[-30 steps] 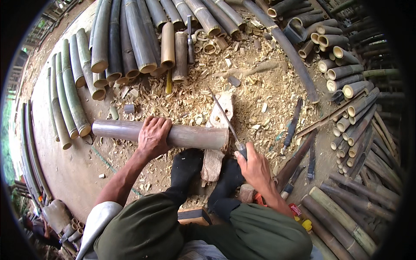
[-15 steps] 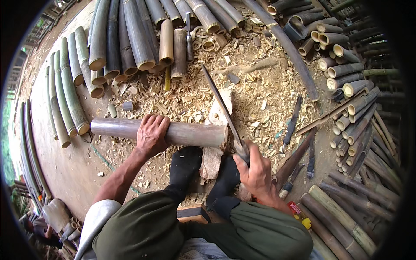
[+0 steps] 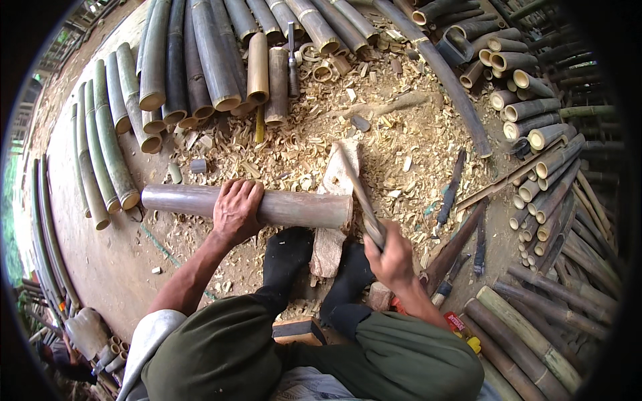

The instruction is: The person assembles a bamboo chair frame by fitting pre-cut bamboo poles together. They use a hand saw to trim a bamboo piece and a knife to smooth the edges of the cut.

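A thick grey-brown bamboo tube (image 3: pixel 301 208) lies crosswise in front of my knees. My left hand (image 3: pixel 237 206) is wrapped over its middle from above. Under its right end is a pale wooden block (image 3: pixel 328 254), between my feet. My right hand (image 3: pixel 393 257) grips the handle of a machete (image 3: pixel 359 190), whose long narrow blade points up and away, nearly edge-on. The blade is close beside the tube's right end; I cannot tell whether they touch.
Wood chips (image 3: pixel 394 150) cover the ground ahead. Rows of bamboo poles (image 3: pixel 214 60) lie at the far left, and cut tubes (image 3: pixel 535 110) are stacked on the right. A chisel (image 3: pixel 292 63) lies among the poles. Dark sheathed tools (image 3: pixel 453 187) rest right of the chips.
The machete has tilted and dropped toward me beside the tube's right end, and my right hand has shifted slightly right and down. My left hand and the tube stay nearly in place.
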{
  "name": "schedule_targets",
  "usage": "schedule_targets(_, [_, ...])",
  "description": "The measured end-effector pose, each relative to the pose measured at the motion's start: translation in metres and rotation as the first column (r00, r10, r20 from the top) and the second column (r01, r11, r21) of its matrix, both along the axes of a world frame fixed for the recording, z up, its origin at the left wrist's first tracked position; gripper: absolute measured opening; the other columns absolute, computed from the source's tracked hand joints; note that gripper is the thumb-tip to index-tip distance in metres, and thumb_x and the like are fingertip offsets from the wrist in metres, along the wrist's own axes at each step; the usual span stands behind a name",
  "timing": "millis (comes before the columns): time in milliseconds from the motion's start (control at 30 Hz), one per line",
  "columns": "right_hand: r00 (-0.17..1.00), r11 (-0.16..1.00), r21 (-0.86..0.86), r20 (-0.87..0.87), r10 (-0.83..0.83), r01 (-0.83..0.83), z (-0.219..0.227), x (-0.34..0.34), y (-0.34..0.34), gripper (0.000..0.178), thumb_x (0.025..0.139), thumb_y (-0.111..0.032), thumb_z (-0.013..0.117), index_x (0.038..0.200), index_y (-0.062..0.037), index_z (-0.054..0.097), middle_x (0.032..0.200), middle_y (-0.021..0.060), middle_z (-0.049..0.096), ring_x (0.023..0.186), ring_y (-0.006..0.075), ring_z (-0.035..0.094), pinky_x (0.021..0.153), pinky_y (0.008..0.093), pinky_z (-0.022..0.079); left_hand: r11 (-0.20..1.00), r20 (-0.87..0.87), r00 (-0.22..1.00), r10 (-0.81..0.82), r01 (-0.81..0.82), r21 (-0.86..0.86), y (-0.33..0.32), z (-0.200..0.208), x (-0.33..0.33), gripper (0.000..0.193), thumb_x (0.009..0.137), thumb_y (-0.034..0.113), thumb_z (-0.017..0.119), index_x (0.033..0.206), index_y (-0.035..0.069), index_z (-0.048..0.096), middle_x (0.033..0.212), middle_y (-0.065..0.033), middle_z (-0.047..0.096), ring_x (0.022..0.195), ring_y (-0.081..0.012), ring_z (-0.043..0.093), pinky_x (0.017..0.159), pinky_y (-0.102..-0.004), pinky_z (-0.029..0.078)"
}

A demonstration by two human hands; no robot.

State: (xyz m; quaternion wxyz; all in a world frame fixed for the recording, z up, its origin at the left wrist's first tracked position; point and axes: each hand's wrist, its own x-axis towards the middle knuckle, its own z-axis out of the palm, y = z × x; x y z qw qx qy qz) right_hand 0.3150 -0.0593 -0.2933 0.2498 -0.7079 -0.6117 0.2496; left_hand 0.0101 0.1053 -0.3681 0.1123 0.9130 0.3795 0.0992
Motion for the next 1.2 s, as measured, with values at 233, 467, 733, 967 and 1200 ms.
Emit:
schedule_targets(233, [0.999,0.992,-0.126,0.05,0.014,-0.007,0.018,0.006,0.004,0.026,0.102,-0.022,0.067,0.109,0.0003,0.055,0.082,0.0237,0.07,0.065,0.0387,0.072,0.055,0.0464,0.055,0.998,0.03,1.0,0.008,-0.01,0.068,-0.005,-0.006,-0.003,0.067,0.062,0.023,0.085,0.121,0.002,0.062,0.119,-0.0163,0.068,0.117,-0.0366,0.064,0.107,-0.0514,0.046])
schedule_targets(467, [0.997,0.988,-0.149,0.065,-0.035,0.045,-0.03,0.004,-0.003,0.025,0.102,-0.021,0.068,0.101,0.0006,0.055,0.079,0.0205,0.067,0.063,0.034,0.071,0.055,0.0452,0.057,0.986,0.023,0.998,0.063,-0.066,0.156,-0.017,-0.017,-0.004,0.066,0.068,0.019,0.081,0.129,0.004,0.06,0.124,-0.0148,0.066,0.123,-0.0342,0.061,0.109,-0.0503,0.043])
schedule_targets(733, [0.996,0.984,0.178,-0.083,0.044,-0.029,0.031,-0.003,0.011,0.03,0.103,-0.022,0.066,0.11,0.0013,0.05,0.083,0.0227,0.068,0.064,0.0362,0.071,0.055,0.0435,0.056,0.87,-0.289,0.942,-0.169,0.004,-0.494,0.039,0.025,-0.004,0.076,0.053,0.031,0.093,0.121,0.009,0.064,0.114,-0.011,0.069,0.118,-0.0288,0.062,0.106,-0.0462,0.043])
schedule_targets(967, [0.992,0.954,-0.294,0.124,-0.016,0.052,-0.017,0.015,0.0,0.026,0.103,-0.021,0.065,0.11,0.0014,0.053,0.08,0.0238,0.069,0.067,0.0401,0.071,0.058,0.0479,0.056,0.958,-0.187,0.978,-0.097,0.04,-0.283,0.028,0.016,0.002,0.058,0.057,0.027,0.088,0.105,0.008,0.061,0.101,-0.0119,0.068,0.102,-0.0312,0.068,0.1,-0.0454,0.045])
schedule_targets(1200, [0.993,0.99,0.109,-0.083,-0.085,0.094,-0.013,0.002,-0.019,0.025,0.101,-0.021,0.069,0.11,-0.0011,0.057,0.084,0.0202,0.068,0.065,0.0357,0.072,0.056,0.0444,0.055,0.971,-0.13,0.991,-0.04,0.008,-0.239,0.015,0.013,0.005,0.058,0.06,0.024,0.089,0.108,0.008,0.059,0.103,-0.0132,0.065,0.107,-0.0338,0.065,0.104,-0.0469,0.045])
